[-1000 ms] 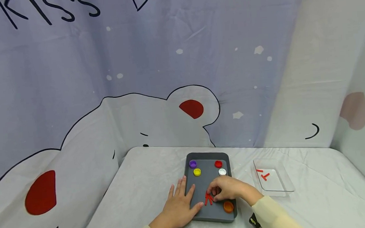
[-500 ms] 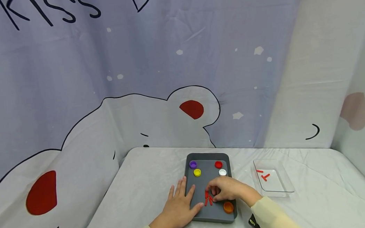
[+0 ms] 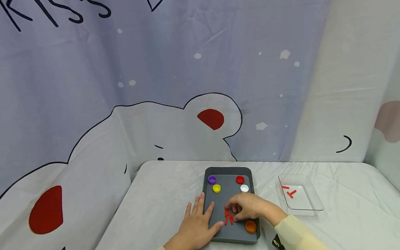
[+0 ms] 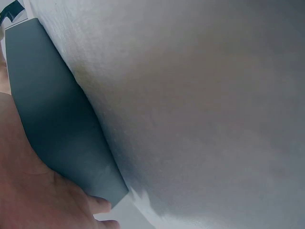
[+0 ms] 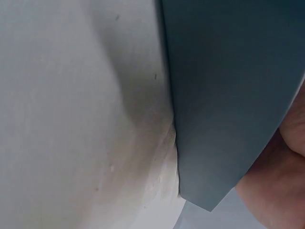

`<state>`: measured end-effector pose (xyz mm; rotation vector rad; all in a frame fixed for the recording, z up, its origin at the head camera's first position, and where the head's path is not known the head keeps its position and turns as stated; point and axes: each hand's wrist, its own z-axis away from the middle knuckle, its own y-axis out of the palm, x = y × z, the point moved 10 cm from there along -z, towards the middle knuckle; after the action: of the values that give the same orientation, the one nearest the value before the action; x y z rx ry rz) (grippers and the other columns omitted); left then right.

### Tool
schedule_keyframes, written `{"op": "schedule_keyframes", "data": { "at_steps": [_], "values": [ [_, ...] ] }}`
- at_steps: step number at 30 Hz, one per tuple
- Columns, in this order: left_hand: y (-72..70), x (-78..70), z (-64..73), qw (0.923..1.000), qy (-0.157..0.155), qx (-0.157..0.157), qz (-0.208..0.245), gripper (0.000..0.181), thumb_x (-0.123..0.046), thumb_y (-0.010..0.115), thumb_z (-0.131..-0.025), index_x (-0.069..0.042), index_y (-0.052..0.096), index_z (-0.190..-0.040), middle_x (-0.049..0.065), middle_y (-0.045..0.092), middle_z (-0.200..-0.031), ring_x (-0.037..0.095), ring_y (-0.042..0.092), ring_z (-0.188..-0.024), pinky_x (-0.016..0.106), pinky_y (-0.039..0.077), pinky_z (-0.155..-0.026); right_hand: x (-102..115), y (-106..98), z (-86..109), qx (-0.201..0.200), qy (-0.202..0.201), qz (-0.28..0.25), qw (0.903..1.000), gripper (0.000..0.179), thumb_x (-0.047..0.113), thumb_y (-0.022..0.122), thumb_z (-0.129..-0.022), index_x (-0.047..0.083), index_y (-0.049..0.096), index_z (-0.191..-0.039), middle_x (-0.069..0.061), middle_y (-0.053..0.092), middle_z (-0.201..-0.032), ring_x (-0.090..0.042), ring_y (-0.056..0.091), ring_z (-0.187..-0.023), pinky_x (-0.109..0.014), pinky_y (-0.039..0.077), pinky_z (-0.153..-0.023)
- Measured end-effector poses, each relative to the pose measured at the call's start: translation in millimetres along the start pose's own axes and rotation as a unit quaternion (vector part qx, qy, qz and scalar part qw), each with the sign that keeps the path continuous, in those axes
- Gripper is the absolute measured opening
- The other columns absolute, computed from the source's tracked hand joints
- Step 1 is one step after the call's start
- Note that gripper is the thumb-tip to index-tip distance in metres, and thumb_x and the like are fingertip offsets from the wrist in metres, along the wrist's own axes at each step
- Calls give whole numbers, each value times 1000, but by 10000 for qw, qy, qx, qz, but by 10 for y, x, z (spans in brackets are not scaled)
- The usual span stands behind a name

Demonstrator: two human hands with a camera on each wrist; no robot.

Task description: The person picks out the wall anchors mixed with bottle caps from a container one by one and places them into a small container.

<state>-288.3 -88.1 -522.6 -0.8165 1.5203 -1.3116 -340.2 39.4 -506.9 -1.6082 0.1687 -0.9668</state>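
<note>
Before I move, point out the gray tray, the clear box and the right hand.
Gray tray [image 3: 228, 194], head view: on its bare floor.
Clear box [image 3: 301, 200], head view: on its bare floor.
Right hand [image 3: 248, 206], head view: middle of its back.

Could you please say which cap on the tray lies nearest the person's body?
The orange cap, by the near right corner of the tray; the purple cap, yellow cap, red cap and white cap sit farther back.
</note>
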Motion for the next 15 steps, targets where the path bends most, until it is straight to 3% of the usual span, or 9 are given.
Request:
{"op": "schedule_keyframes", "data": {
  "at_steps": [9,15],
  "values": [
    [-4,-1,-1,10000,48,-53,38,78,-68,36,-101,-12,44,-154,21,12,-168,39,14,-154,64,13,-119,-16,-3,2,-41,100,100,9999,34,21,87,-80,13,72,-109,10,60,-82,-1,51,-70,-23,47,-68],
    [-5,-1,1,10000,46,-13,26,78,-68,36,-100,-12,44,-154,21,12,-168,39,14,-155,64,14,-119,-9,-4,-8,-59,71,232,9997,27,22,88,-79,16,71,-99,11,58,-81,-2,50,-71,-24,47,-68]
  ]
}}
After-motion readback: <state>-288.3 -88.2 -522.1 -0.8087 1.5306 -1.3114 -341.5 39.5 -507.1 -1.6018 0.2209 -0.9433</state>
